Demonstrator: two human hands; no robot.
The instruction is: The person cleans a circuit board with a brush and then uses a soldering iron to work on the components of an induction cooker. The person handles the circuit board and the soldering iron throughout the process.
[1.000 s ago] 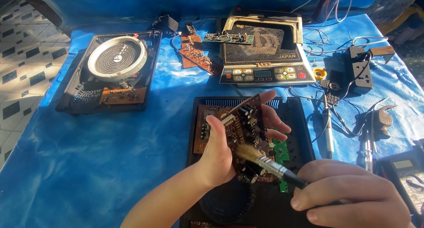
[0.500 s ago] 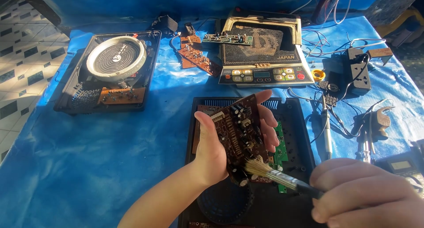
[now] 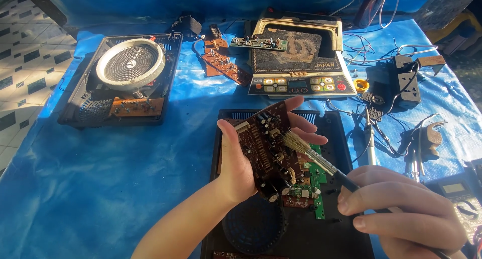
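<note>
Brown circuit board (image 3: 266,148) sits clamped in my left hand (image 3: 241,163): thumb on the near edge, fingers wrapped behind the far edge, board tilted up over the open black casing (image 3: 346,234). My right hand (image 3: 406,214) has its grip closed on the paintbrush (image 3: 321,161), pinched at the dark handle, bristles touching the upper right part of the board's component side.

Step in hand, as I read it: brushing dust off the board. Next move likely needs short strokes across the remaining parts, board held steady, bristles kept off the green board (image 3: 314,186) lying in the casing just below.

Counts, moving outward:
- 1 brush, 1 held board, 1 green board underneath
- 1 round fan grille (image 3: 253,224) in the casing floor
- 1 cooker top with control panel (image 3: 298,58) at the far side, a small board lying on it
- 2 loose brown boards (image 3: 223,63) just left of it
- 1 opened cooker with coil (image 3: 123,76) far left
- 1 power strip (image 3: 406,83) right, amid wires
- 1 meter (image 3: 459,199), partly behind my right hand

All on a blue-covered tabletop (image 3: 100,188).
</note>
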